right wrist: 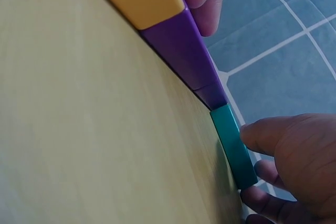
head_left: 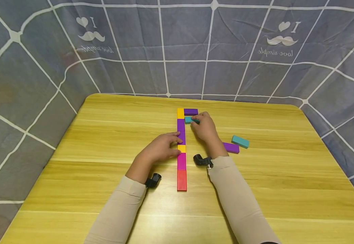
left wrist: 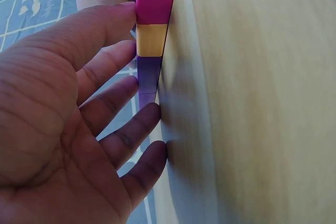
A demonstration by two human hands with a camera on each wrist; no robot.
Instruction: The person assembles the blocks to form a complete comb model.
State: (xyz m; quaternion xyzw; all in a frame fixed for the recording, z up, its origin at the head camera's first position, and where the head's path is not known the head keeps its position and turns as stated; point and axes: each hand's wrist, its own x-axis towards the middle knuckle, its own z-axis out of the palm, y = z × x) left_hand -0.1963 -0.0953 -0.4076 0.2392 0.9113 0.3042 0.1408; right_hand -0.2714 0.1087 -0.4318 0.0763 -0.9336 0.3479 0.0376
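A straight line of coloured blocks runs away from me: a red block [head_left: 181, 180] nearest, then a pink block [head_left: 181, 161], a small yellow block [head_left: 181, 148], two purple blocks [head_left: 181, 125] and a yellow block [head_left: 180, 113] at the far end. My left hand [head_left: 163, 147] rests its fingertips on the middle of this line, fingers loosely spread. With thumb and fingers my right hand [head_left: 205, 127] pinches a teal block [right wrist: 234, 148], whose left end meets the line's right side. Just beyond it, a dark purple block [head_left: 191, 112] sticks out rightward from the far yellow one.
Right of my right wrist lie a loose purple block [head_left: 231, 147], partly hidden by the arm, and another teal block [head_left: 240, 141]. The wooden table [head_left: 110, 135] has a grey checked cloth [head_left: 186, 44] hanging behind and at its sides.
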